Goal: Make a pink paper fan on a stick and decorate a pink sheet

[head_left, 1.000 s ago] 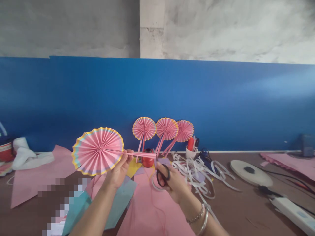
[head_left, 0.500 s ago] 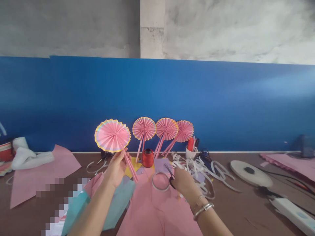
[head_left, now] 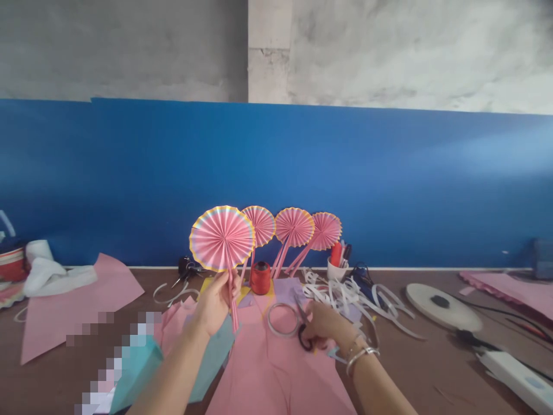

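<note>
My left hand (head_left: 219, 300) is closed around the pink handle of a round pleated paper fan (head_left: 222, 239). The fan stands upright, edged in yellow and pale blue, and partly covers one of several similar fans behind it. Low over the pink paper (head_left: 276, 374), my right hand (head_left: 326, 325) has its fingers on a pair of scissors (head_left: 305, 339) with black handles, blades pointing away. Just left of the scissors lies a ring-shaped roll of tape (head_left: 283, 320). A red thread spool (head_left: 260, 278) stands behind, and loose thread trails over the paper.
Fans (head_left: 294, 227) lean against the blue partition (head_left: 389, 184). White paper strips (head_left: 341, 294) lie tangled beside a white pen cup (head_left: 336, 270). A white disc (head_left: 443, 305) and power strip (head_left: 516, 369) are at right. Teal paper (head_left: 138, 363) and pink sheets (head_left: 82, 311) lie at left.
My left hand has moved the fan to the right and turned it more upright, overlapping a fan behind. My right hand has shifted slightly right and lower, with more of the scissors showing.
</note>
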### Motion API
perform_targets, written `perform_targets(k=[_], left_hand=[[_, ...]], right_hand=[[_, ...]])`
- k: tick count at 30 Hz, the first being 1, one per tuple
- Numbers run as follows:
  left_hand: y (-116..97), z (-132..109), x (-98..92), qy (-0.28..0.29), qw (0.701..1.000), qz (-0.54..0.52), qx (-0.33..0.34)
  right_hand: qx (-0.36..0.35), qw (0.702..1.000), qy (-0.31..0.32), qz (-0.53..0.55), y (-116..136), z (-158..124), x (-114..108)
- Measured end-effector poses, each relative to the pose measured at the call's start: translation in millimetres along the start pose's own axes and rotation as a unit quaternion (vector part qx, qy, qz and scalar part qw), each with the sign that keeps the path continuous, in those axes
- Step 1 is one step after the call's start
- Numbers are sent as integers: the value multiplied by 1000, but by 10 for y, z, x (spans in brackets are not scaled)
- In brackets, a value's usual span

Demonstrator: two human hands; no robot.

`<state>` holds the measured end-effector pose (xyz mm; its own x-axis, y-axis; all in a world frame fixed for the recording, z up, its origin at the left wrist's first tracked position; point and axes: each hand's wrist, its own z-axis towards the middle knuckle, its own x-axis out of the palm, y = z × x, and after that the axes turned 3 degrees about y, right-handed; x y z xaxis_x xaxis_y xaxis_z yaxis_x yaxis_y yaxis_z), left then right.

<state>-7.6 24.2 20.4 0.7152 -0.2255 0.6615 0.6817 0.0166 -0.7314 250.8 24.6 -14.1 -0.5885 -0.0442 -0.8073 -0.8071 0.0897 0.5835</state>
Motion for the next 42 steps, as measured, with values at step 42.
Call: perform_targets(k=[42], left_hand=[[889,-274,305,139,877,459,43]], right_hand=[[-99,890,-377,235,533,-166,-662]])
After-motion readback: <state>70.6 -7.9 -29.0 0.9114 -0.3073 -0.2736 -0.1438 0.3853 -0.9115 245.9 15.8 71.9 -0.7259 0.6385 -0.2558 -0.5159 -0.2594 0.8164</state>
